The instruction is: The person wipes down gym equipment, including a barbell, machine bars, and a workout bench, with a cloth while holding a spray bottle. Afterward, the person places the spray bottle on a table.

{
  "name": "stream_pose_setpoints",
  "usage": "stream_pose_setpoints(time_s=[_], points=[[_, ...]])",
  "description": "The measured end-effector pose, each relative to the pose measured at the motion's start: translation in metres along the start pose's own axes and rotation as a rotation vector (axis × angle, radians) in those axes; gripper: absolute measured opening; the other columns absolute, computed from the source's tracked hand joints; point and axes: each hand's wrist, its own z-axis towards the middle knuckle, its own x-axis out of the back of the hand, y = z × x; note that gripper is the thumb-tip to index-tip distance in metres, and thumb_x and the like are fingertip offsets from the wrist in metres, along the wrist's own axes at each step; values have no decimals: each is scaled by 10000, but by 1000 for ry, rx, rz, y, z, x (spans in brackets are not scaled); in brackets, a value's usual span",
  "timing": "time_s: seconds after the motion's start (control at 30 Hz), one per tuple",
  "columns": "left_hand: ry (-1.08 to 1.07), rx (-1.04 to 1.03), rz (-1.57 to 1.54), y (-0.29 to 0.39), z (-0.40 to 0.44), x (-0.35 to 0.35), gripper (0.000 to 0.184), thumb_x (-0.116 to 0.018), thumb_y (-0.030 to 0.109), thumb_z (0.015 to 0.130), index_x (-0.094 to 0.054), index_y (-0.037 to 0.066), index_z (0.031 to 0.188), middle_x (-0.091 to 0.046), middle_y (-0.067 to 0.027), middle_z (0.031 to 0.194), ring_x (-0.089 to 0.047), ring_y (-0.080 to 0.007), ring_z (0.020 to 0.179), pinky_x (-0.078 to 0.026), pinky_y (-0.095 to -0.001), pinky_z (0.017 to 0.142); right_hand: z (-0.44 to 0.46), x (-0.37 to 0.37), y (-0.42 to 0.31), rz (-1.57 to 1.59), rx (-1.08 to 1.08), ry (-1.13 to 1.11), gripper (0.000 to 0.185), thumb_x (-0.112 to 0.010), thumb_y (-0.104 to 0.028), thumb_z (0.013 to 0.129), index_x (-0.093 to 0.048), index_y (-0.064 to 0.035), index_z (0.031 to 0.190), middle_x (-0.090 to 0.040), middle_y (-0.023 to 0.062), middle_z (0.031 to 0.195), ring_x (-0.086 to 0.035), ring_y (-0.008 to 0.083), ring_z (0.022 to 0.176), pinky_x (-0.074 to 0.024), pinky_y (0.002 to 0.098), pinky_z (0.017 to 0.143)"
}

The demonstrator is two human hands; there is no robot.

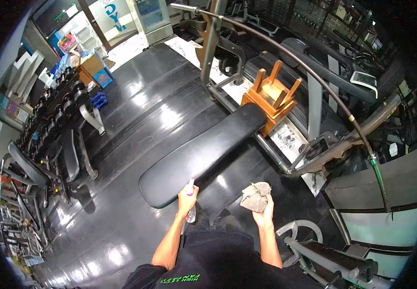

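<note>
My left hand (187, 198) is closed round a clear spray bottle (190, 214) with a pink and white top, close to the near end of a black padded bench (189, 161). To the right, my right hand (265, 214) grips a crumpled beige cloth (255, 196), held in front of my body and apart from the bench. The bench pad runs away from me toward the upper right, its far end beside upturned wooden stools (271, 96).
A long barbell (305, 55) lies across a metal rack (210, 48) on the right. Dumbbells (59, 115) fill a rack at the left. A cardboard box (92, 66) stands near the glass door. Another machine (324, 255) is at the lower right.
</note>
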Motion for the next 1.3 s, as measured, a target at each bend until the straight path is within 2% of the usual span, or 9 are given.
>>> stream_pose_setpoints(time_s=[0.1,0.13,0.2,0.23,0.5,0.77,0.97,1.17,1.3], points=[[-56,152,15,-9,-7,26,197,-657,223,880,-632,29,909,-566,-5,629,-532,-88,524,-445,-291,486,-5,-8,13,-10,-3,-14,345,-382,-285,984,-512,-144,1271,-576,63,1253,-554,225,1163,-440,413,1001],[-51,137,0,-18,-6,32,200,-646,223,878,-635,26,914,-565,-18,613,-546,-104,520,-455,-303,498,-9,-18,18,-21,50,31,340,-468,-334,953,-593,-119,1186,-629,51,1169,-596,224,1097,-470,414,963],[-49,134,-4,-30,-11,53,204,-635,223,876,-638,23,919,-564,-30,597,-561,-119,517,-464,-315,509,-13,-22,28,-24,72,-13,347,-464,-333,954,-587,-114,1194,-626,54,1180,-593,228,1107,-467,419,968],[-64,197,-88,-26,-12,63,188,-641,210,872,-639,28,918,-563,-21,590,-543,-107,485,-454,-301,480,-19,-29,32,-15,68,12,340,-421,-315,974,-516,-147,1253,-577,46,1218,-565,225,1137,-458,428,971],[-54,344,-156,-67,-19,150,135,-663,176,858,-657,44,883,-562,3,581,-531,-76,452,-431,-266,440,-42,-53,94,-43,87,-29,304,-417,-285,975,-532,-155,1224,-579,43,1216,-562,227,1143,-458,428,974],[64,383,-220,-123,-34,225,110,-651,149,850,-661,44,881,-576,-5,583,-539,-90,446,-443,-279,439,-51,-81,143,-34,131,45,324,-410,-294,977,-524,-160,1249,-578,41,1229,-560,227,1150,-457,429,981],[49,400,-58,-165,-48,256,109,-663,143,839,-657,45,886,-607,-38,593,-569,-115,455,-456,-296,444,-60,-99,175,-76,187,-7,348,-468,-313,947,-557,-111,1217,-601,58,1202,-584,247,1110,-471,432,960],[-54,368,-78,-157,-52,262,103,-621,85,854,-657,42,940,-598,-21,640,-545,-95,465,-450,-274,419,-74,-110,191,-100,206,32,340,-457,-299,952,-555,-107,1216,-598,59,1205,-581,244,1116,-467,425,966],[-134,249,-157,-131,-39,252,150,-657,157,860,-656,67,979,-577,8,603,-540,-83,478,-447,-272,460,-81,-105,191,-89,234,48,340,-446,-301,956,-558,-108,1214,-606,60,1194,-580,239,1119,-465,420,969]])
